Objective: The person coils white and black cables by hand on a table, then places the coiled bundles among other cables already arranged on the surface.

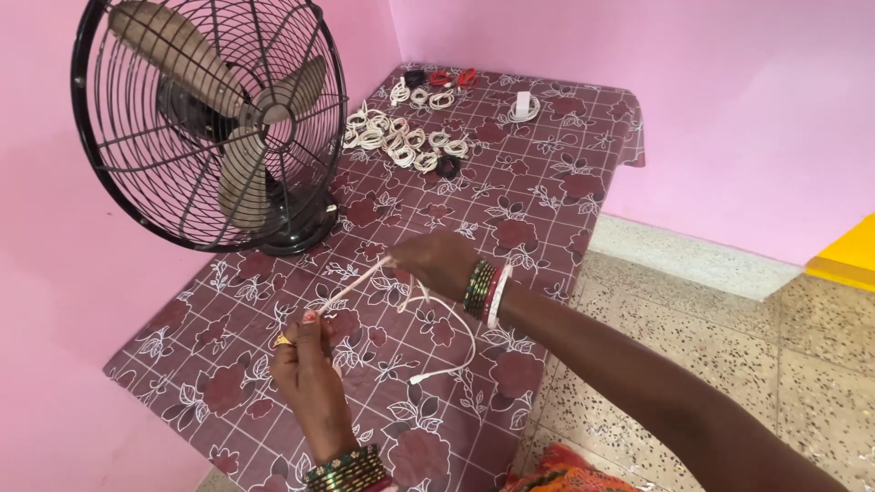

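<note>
Across centre frame, counter (547, 196) under maroon floral cloth; upper left, black wire-caged table fan (211, 123). Upper centre, heap of coiled white cables (401, 141). Mid-frame, thin white cable (437, 351), pinched taut between left hand (305, 364) and right hand (444, 264), both closed on it. Probably light, limp, slippery; best gripped near the plug.

A black table fan (214, 123) stands at the left edge of a table covered with a maroon flowered cloth (547, 200). Behind it lie many small coiled white cables (401, 141), with red coils (453, 78) at the far end and a white charger (523, 106) nearby. The walls (711, 91) are pink.
</note>
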